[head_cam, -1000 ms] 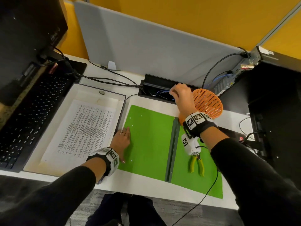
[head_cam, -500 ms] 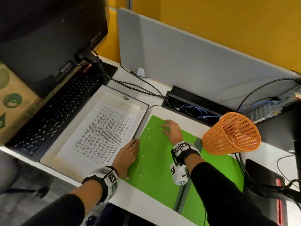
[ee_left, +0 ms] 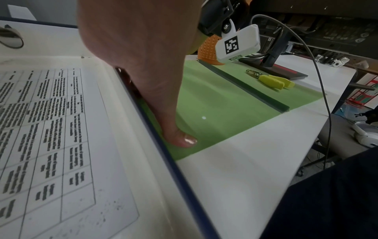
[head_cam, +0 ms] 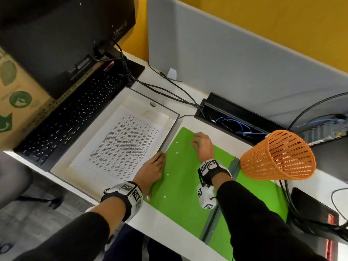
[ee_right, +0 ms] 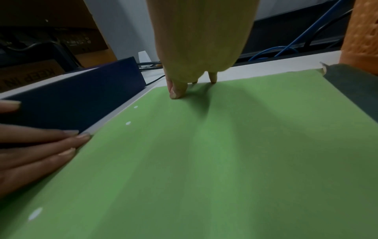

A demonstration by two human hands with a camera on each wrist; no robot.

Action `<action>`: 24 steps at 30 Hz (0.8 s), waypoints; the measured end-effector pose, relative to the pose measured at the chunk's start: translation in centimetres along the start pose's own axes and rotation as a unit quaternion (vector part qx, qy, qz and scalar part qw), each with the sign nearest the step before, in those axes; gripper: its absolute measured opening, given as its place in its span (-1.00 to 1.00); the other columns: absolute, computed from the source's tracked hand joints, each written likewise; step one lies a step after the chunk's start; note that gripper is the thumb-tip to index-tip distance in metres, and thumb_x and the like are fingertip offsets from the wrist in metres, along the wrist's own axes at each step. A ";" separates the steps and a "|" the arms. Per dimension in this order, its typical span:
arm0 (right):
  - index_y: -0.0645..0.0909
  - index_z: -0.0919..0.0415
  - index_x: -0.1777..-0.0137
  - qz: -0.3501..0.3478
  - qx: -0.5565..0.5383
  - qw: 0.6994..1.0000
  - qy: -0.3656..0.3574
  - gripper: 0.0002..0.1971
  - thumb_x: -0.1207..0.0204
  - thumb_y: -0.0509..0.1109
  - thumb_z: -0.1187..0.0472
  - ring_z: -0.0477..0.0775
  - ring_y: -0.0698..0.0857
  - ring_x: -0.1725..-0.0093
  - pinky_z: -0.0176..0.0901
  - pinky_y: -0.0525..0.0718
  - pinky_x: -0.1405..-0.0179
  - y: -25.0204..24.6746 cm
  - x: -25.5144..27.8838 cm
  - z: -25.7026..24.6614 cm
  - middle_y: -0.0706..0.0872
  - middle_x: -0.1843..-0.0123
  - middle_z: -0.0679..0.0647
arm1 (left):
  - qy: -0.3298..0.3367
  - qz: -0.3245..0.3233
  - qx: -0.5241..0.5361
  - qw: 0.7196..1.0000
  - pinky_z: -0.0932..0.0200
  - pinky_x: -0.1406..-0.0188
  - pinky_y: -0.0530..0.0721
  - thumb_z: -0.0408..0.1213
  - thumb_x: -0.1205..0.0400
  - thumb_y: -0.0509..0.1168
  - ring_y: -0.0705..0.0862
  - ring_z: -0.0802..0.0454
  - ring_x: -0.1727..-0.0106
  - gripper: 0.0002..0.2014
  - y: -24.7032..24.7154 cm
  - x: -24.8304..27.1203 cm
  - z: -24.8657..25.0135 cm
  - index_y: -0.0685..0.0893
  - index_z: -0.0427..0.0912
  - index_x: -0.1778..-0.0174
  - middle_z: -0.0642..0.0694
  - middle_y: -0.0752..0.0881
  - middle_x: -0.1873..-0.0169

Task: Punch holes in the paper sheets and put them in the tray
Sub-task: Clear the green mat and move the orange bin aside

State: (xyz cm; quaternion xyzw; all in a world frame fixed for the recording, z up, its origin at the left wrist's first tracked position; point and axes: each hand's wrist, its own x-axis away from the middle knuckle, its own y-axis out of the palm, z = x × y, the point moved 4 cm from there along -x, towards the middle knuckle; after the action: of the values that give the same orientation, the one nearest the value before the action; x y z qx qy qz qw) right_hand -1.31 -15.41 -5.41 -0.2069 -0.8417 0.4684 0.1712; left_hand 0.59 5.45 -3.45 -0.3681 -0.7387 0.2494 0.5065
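— Where is the green sheet (head_cam: 183, 178)?

— Flat on the desk (head_cam: 190, 121), just right of the tray (head_cam: 174, 117), with small punched holes along its left side. A printed sheet (head_cam: 122, 144) lies inside the tray.

— And the hands?

— The left hand (head_cam: 152, 171) lies flat, fingers straight, on the sheet's left edge against the tray wall. The right hand (head_cam: 203, 146) rests near the far edge, fingers arched, tips touching the paper; it grips nothing.

— Anything beyond?

— A yellow-handled punch (ee_left: 271, 79) lies on the green past a dark strip (ee_left: 245, 87); an orange basket (head_cam: 278, 155) sits to the right.
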 end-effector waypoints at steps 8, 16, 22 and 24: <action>0.69 0.45 0.13 0.001 0.050 0.999 -0.019 -0.91 -0.45 0.35 0.48 0.31 0.62 -0.05 0.11 0.64 -0.03 1.0 -0.3 -0.1 0.66 -0.10 0.31 | 0.004 -0.011 -0.006 1.000 -0.23 -0.58 -0.34 0.47 -0.24 0.32 -0.06 -0.38 -0.66 0.35 -0.2 -0.1 -0.1 -0.05 -0.51 -0.63 -0.47 -0.06 -0.63; 0.60 0.38 0.03 -0.028 0.126 0.991 -0.026 -0.77 -0.40 0.27 0.61 0.26 0.50 -0.11 0.06 0.52 -0.07 1.3 -0.1 -0.5 0.55 -0.12 0.28 | 0.005 -0.012 0.010 1.000 -0.21 -0.57 -0.35 0.43 -0.26 0.36 -0.02 -0.38 -0.66 0.32 -0.3 -0.2 -0.2 -0.02 -0.51 -0.62 -0.47 -0.02 -0.62; 0.48 0.39 -0.18 -0.059 0.198 0.978 -0.009 -0.57 -0.34 0.21 0.69 0.26 0.42 -0.23 0.09 0.50 -0.19 1.9 0.0 -0.3 0.46 -0.26 0.29 | 0.005 -0.013 0.022 1.000 -0.22 -0.59 -0.31 0.43 -0.25 0.36 -0.02 -0.38 -0.66 0.32 -0.2 -0.2 -0.1 -0.01 -0.51 -0.63 -0.47 -0.01 -0.62; 0.40 0.39 -0.25 -0.065 0.211 0.975 0.002 -0.52 -0.33 0.17 0.69 0.27 0.41 -0.26 0.10 0.47 -0.19 1.9 0.3 -0.2 0.44 -0.28 0.30 | 0.004 -0.015 0.022 1.000 -0.23 -0.61 -0.29 0.42 -0.26 0.37 -0.04 -0.39 -0.66 0.32 -0.1 -0.2 -0.1 -0.01 -0.52 -0.62 -0.48 -0.02 -0.62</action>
State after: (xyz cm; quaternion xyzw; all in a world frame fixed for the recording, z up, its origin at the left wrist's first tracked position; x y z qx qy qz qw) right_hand -1.07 -14.20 -6.90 -0.1123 -0.7354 0.6228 0.2423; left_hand 0.66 5.17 -3.46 -0.3466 -0.7368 0.2564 0.5208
